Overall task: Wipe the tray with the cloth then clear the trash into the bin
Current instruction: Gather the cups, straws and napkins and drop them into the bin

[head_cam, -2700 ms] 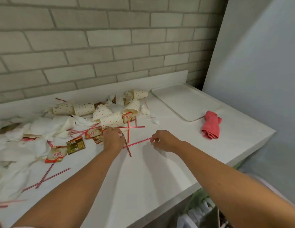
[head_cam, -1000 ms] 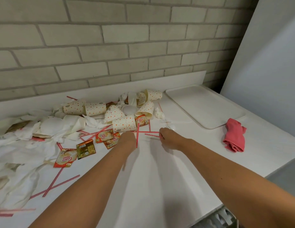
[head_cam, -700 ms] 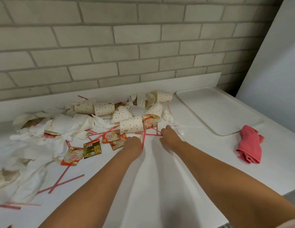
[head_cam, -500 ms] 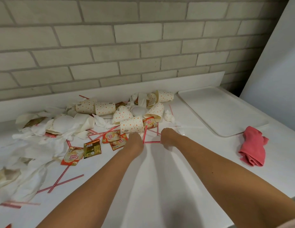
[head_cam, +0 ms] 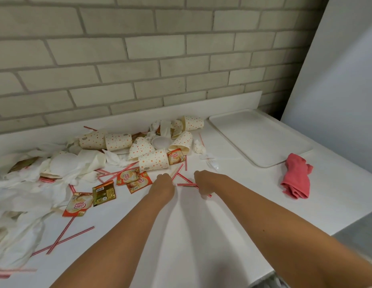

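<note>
A white tray [head_cam: 257, 136] lies at the back right of the white counter, and a crumpled pink cloth [head_cam: 296, 178] rests just in front of it. Trash covers the counter's left and middle: dotted paper cups [head_cam: 152, 161], creamer sachets [head_cam: 132, 177], white napkins [head_cam: 62, 169] and red-striped straws [head_cam: 186, 180]. My left hand [head_cam: 163, 183] is fisted on a straw beside the nearest cup. My right hand [head_cam: 202, 183] pinches straws lying on the counter a little to the right. The bin is out of sight.
A brick wall stands behind the counter's low backsplash. A grey-white panel [head_cam: 336, 90] rises on the right past the tray. More straws [head_cam: 64, 240] lie near the front left. The counter's front edge [head_cam: 262, 277] runs along the lower right.
Both hands have drawn in toward each other and slightly back from the cups, dragging straws along the counter. The view has shifted left, so the tray and cloth sit farther right.
</note>
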Action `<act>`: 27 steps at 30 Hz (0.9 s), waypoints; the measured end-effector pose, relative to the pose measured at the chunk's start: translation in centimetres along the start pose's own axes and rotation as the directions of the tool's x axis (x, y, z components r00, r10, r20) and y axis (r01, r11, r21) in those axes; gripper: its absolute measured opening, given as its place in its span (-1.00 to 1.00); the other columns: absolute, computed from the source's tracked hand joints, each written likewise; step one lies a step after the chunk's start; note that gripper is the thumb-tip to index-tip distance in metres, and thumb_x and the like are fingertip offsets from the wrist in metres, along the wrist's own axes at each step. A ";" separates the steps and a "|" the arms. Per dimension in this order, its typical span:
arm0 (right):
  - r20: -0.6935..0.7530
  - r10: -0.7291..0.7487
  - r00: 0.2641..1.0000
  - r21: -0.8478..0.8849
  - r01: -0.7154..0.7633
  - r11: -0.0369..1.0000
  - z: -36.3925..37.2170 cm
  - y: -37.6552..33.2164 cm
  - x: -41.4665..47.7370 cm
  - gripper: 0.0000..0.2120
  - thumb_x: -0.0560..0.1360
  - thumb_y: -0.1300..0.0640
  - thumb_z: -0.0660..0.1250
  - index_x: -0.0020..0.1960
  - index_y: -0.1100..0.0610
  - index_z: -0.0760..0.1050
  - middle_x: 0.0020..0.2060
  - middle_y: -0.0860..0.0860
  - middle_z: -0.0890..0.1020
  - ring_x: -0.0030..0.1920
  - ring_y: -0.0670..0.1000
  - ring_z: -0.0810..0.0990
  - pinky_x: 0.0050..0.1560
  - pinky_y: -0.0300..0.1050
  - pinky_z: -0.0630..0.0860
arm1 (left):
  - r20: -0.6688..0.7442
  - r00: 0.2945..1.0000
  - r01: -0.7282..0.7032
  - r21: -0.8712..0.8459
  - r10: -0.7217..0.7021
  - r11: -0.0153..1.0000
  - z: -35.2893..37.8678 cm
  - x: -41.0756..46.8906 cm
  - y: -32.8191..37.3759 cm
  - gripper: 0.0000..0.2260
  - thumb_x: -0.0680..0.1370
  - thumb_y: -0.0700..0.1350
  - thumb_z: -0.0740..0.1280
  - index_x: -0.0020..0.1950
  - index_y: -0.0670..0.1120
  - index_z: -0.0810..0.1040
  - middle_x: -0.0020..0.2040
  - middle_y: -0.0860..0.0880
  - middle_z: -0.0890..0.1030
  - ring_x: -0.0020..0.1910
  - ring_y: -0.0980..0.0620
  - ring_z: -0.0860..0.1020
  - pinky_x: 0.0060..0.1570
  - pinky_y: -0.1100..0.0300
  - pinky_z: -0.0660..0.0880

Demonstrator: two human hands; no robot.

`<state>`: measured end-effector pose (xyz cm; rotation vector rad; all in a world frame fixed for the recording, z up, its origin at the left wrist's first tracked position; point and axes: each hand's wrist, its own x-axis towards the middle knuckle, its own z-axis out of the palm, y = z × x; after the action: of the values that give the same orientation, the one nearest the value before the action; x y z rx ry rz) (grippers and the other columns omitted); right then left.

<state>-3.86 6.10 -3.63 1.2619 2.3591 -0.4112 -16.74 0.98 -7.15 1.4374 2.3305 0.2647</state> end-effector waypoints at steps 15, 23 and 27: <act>-0.035 0.130 0.991 0.080 -0.127 0.989 4.9 -0.1 -5.7 -0.88 0.44 0.42 0.25 -0.10 0.24 0.40 -0.31 0.09 0.39 -0.40 0.00 0.37 -0.49 -0.25 0.31 | 0.087 0.982 -0.160 -0.092 0.168 0.983 0.7 -5.2 -0.8 -0.76 0.63 -0.19 0.03 0.23 -0.26 0.33 0.16 -0.23 0.49 -0.05 -0.11 0.47 -0.16 0.13 0.35; -0.020 0.175 0.984 0.320 -0.159 0.934 7.2 3.5 -9.3 -0.70 0.41 0.45 0.15 0.07 0.19 0.27 -0.26 0.05 0.40 -0.26 0.07 0.41 -0.38 -0.17 0.30 | 0.165 0.960 -0.199 -0.163 0.225 0.966 2.4 -7.6 1.5 -0.69 0.65 -0.14 0.00 0.22 -0.27 0.42 0.21 -0.24 0.50 0.19 -0.19 0.49 0.07 0.08 0.44; -0.003 0.119 0.993 0.500 -0.101 0.860 8.4 6.0 -11.1 -0.85 0.51 0.36 0.10 -0.05 0.13 0.32 -0.35 0.02 0.41 -0.39 -0.01 0.35 -0.37 -0.18 0.29 | 0.228 0.944 -0.158 -0.323 0.239 0.933 3.6 -8.8 4.3 -0.79 0.59 -0.26 0.07 0.05 -0.21 0.48 0.11 -0.21 0.53 0.07 -0.18 0.53 -0.08 0.09 0.49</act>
<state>8.54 -2.31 -5.62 1.6275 2.2671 -1.0229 -8.19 -5.05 -6.90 1.4561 1.8420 0.4358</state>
